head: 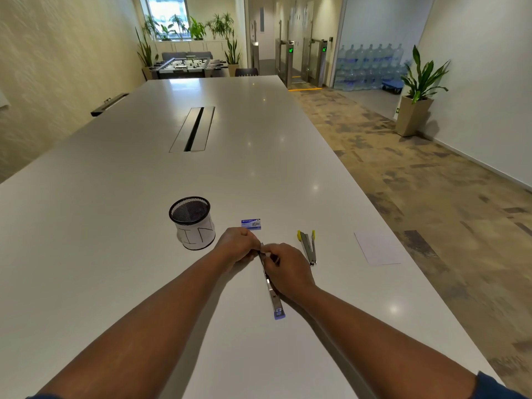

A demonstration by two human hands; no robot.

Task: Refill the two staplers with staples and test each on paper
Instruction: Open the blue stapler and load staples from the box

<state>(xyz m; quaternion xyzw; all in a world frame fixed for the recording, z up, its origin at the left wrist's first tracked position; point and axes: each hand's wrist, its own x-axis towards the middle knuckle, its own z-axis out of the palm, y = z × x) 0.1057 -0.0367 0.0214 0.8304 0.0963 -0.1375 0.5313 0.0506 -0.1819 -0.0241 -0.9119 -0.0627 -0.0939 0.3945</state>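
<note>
White and glossy, the long counter (144, 226) carries everything in view. Near its front edge lies the opened purple-tipped metal stapler (272, 289), stretched out flat with its purple end toward the person and its far end under the two hands. The left hand (237, 246) has its fingers curled and pinching at that far end of the stapler; exactly what sits between the fingertips is too small to make out. The right hand (286, 269) curls over the stapler's middle, fingers bent round it and meeting the left hand's fingertips. Just beyond the left hand's knuckles rests the small blue and white staple box (251, 224). To the right of the hands, apart from them, the yellow-tipped metal stapler (308, 246) lies splayed open in a narrow V, yellow ends pointing away. Farther right, close to the counter's edge, lies the white sheet of paper (377, 249). Left of the staple box stands the black mesh cup (192, 223) wrapped in a white label with "IN" handwritten on it
</note>
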